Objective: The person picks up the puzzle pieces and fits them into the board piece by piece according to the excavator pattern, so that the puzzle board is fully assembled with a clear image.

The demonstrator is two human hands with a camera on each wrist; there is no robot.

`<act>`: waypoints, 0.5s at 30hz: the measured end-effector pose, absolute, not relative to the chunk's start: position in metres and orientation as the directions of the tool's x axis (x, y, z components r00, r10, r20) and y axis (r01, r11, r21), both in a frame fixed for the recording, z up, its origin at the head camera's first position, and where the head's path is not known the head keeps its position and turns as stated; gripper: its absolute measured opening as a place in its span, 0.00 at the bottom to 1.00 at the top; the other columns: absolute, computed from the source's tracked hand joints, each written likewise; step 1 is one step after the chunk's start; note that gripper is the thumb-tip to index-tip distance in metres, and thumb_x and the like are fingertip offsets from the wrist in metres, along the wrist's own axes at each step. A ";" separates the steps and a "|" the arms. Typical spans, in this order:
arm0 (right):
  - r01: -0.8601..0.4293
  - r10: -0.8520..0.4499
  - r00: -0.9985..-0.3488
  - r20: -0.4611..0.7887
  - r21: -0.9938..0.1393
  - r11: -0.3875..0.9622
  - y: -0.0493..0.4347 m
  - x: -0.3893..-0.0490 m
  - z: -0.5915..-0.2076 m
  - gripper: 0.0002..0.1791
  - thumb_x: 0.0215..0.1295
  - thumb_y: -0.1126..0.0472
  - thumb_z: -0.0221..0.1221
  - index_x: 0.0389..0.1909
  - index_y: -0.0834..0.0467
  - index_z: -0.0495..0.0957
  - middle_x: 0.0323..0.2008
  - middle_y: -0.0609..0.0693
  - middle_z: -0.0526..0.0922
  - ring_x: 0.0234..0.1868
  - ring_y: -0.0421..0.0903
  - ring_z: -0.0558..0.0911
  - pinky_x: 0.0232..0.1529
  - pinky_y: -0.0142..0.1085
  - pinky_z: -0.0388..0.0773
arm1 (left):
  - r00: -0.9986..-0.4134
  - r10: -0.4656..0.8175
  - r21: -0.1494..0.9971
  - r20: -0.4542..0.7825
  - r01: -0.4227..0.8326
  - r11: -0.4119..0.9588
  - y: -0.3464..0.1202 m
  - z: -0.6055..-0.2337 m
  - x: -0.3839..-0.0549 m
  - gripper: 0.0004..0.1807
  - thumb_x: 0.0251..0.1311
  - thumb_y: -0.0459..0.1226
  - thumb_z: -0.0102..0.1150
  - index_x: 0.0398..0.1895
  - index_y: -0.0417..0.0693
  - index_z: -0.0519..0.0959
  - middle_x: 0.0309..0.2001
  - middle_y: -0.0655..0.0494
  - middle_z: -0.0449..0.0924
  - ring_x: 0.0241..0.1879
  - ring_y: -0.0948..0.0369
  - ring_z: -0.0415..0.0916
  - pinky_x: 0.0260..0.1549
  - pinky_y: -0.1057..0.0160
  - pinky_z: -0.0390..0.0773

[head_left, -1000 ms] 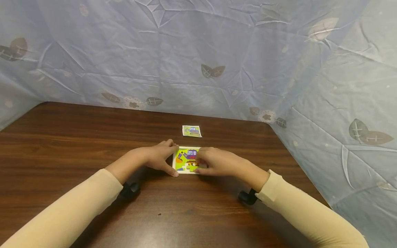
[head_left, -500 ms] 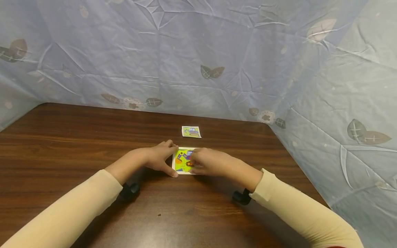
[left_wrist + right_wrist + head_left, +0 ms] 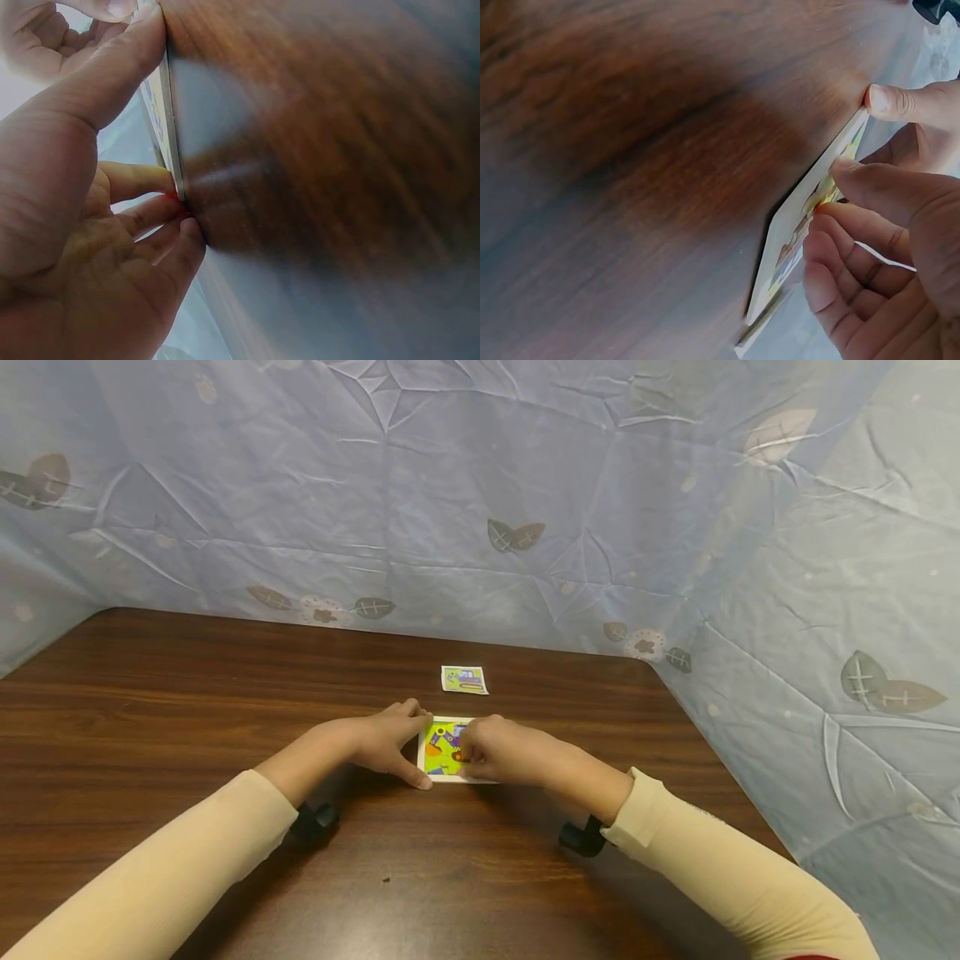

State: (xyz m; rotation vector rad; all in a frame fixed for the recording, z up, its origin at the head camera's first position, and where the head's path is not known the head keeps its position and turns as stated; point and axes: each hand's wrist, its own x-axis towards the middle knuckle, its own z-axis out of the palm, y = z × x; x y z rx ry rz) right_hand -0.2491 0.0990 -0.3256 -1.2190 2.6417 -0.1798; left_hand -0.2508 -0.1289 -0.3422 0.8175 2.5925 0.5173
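A small jigsaw puzzle (image 3: 441,750) of a purple excavator on bright green lies flat in a pale frame on the table. My left hand (image 3: 382,741) grips its left side, thumb at the near corner and index finger at the far corner. In the left wrist view that thumb (image 3: 127,67) lies along the frame's edge. My right hand (image 3: 513,752) is over the right part of the puzzle, fingers curled down. In the right wrist view, its thumb and index fingertip come close together on a puzzle piece (image 3: 829,187), mostly hidden by them.
Behind the puzzle lies a small picture card (image 3: 465,680) with a matching excavator. The brown wooden table (image 3: 480,868) meets a pale patterned curtain (image 3: 450,510) at its back and right side. A dark speck (image 3: 386,880) lies nearer the front.
My right hand has moved a little left over the puzzle, and the white gap near its lower middle now shows green. My left hand has stayed on the frame.
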 end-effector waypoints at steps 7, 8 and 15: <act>-0.774 -0.803 -0.584 -0.116 -0.219 0.595 0.101 -0.249 -0.328 0.06 0.71 0.62 0.67 0.42 0.61 0.83 0.43 0.52 0.85 0.44 0.43 0.82 0.46 0.31 0.82 | -0.763 0.600 0.449 -0.242 0.460 0.766 -0.130 -0.343 -0.250 0.59 0.60 0.57 0.73 0.82 0.33 0.53 0.76 0.38 0.58 0.78 0.40 0.55 0.76 0.39 0.63; -0.777 -0.806 -0.581 -0.113 -0.220 0.590 0.102 -0.249 -0.328 0.05 0.71 0.62 0.66 0.42 0.61 0.83 0.43 0.52 0.85 0.44 0.43 0.82 0.46 0.31 0.82 | -0.764 0.598 0.449 -0.243 0.458 0.767 -0.130 -0.342 -0.250 0.59 0.60 0.57 0.73 0.82 0.33 0.53 0.76 0.38 0.58 0.78 0.40 0.55 0.76 0.39 0.63; -0.814 -0.836 -0.543 -0.077 -0.195 0.547 0.104 -0.249 -0.330 0.04 0.71 0.62 0.66 0.40 0.59 0.86 0.40 0.51 0.85 0.41 0.42 0.81 0.42 0.29 0.80 | -0.762 0.603 0.447 -0.236 0.466 0.764 -0.130 -0.342 -0.250 0.59 0.60 0.57 0.73 0.82 0.32 0.53 0.75 0.38 0.58 0.77 0.40 0.56 0.76 0.39 0.64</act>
